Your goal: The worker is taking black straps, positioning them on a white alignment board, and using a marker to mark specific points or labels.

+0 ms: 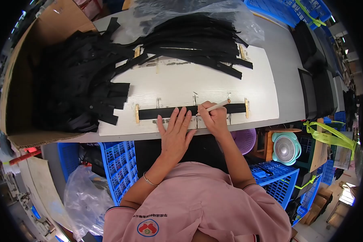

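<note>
A black fabric strip [148,114] lies straight across the near part of a white board [181,82], between two yellowish tape markers, one on the left [137,114] and one on the right [247,108]. My left hand [174,133] rests flat on the strip with its fingers spread. In my right hand [214,122], fingers closed, is a white marking pencil [220,105]. It slants up to the right over the strip. Its lower end meets the strip near the middle, beside a dark line drawn on the board; my fingers partly cover the tip.
Black strips [189,34] lie in a thick bundle at the board's far side. At the left, a cardboard box [13,92] holds a heap of similar strips spilling onto the board. Clear plastic [246,24] lies behind. Blue crates [119,169] and a small fan [286,149] stand below the table.
</note>
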{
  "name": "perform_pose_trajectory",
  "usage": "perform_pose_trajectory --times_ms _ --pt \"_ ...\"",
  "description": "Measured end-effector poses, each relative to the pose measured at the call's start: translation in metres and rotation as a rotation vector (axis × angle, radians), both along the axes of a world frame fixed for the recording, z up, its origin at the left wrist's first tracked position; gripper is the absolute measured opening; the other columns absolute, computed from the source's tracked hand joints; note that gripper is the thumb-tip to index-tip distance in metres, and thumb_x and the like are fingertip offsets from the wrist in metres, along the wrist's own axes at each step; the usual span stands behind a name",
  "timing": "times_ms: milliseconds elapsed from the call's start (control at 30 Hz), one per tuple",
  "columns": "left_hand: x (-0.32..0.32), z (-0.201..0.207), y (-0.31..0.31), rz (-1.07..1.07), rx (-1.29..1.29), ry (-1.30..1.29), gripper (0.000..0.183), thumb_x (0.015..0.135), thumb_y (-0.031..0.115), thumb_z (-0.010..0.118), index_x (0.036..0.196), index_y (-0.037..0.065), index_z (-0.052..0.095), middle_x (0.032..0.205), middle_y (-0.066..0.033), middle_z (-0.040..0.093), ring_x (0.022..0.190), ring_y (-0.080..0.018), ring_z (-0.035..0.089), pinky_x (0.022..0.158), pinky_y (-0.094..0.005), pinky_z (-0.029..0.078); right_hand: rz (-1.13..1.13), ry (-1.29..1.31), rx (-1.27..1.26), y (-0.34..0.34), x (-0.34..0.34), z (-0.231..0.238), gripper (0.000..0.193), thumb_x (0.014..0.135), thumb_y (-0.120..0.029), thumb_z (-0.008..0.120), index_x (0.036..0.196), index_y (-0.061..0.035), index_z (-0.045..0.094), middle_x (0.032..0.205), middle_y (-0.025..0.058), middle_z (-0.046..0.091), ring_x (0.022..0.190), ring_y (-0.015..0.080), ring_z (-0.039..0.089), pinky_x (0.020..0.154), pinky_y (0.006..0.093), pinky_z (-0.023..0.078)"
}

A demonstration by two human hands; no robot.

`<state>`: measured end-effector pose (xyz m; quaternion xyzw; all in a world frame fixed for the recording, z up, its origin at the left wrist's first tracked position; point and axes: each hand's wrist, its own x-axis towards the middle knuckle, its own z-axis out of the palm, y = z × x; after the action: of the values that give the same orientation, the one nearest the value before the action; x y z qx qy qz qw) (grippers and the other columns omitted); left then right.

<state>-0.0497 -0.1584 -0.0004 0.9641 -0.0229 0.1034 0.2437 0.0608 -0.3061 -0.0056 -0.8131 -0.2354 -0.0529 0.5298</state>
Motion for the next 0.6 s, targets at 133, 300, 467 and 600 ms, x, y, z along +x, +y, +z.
perform_pose_trajectory --times_ms 133,300,467,600 --pt "0.002 -0.001 -0.002 0.007 0.022 -0.010 0.061 0.095 0.032 0.071 0.149 0.010 0.053 0.156 -0.0070 0.049 0.147 -0.0265 0.041 0.121 -0.0633 0.009 0.016 -0.039 -0.087 -0.005 0.002 0.000 0.022 0.097 -0.013 0.065 0.079 -0.0019 0.067 0.061 0.0090 0.062 0.053 0.0212 0.060 0.052 0.0326 0.045" --pt "0.000 -0.004 -0.001 0.006 0.045 0.003 0.064 0.094 0.031 0.071 0.152 0.013 0.050 0.157 -0.0072 0.048 0.147 -0.0273 0.041 0.123 -0.0605 0.007 -0.061 0.169 0.181 -0.028 -0.005 0.017 0.021 0.098 -0.010 0.062 0.083 0.0014 0.069 0.065 0.0062 0.063 0.057 0.0119 0.056 0.054 0.0289 0.043" --pt "0.000 -0.001 -0.002 0.015 0.055 0.010 0.062 0.095 0.032 0.072 0.150 0.011 0.052 0.155 -0.0073 0.050 0.147 -0.0276 0.041 0.123 -0.0614 0.007 -0.296 0.252 0.310 -0.081 0.017 0.021 0.022 0.100 -0.008 0.060 0.084 0.0046 0.069 0.070 0.0034 0.063 0.063 0.0072 0.053 0.057 0.0260 0.042" --pt "0.004 0.001 -0.013 0.046 -0.031 -0.034 0.055 0.095 0.029 0.072 0.144 0.008 0.057 0.154 -0.0089 0.051 0.146 -0.0292 0.042 0.122 -0.0615 0.008 -0.270 0.264 0.223 -0.098 0.024 0.004 0.025 0.102 -0.009 0.059 0.083 0.0062 0.068 0.071 0.0030 0.062 0.064 0.0070 0.052 0.058 0.0250 0.042"
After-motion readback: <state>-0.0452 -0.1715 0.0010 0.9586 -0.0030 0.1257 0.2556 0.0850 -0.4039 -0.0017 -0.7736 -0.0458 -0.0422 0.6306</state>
